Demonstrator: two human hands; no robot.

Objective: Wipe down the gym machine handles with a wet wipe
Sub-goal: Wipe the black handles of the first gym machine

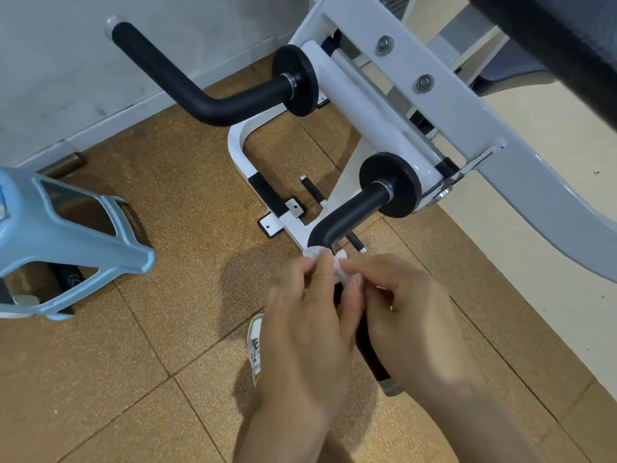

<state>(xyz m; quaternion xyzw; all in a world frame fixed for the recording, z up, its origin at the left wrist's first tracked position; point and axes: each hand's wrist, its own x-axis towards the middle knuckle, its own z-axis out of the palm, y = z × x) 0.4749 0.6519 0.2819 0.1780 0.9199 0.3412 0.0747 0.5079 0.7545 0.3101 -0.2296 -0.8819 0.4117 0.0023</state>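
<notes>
Two black bent handles stick out from a white gym machine. The near handle [347, 218] curves down toward me and passes under my hands; its metal end cap shows below them. A white wet wipe [337, 265] is bunched on this handle just below the bend. My left hand [307, 315] pinches the wipe from the left. My right hand [404, 312] pinches it from the right, fingers curled over the handle. The far handle [187, 85] points up and left, untouched.
The white and grey machine frame [447, 105] fills the upper right, with a black pad above it. A light blue plastic stool [66, 235] stands at the left. A shoe [255, 345] shows on the brown tiled floor below my left hand. A grey wall runs along the top left.
</notes>
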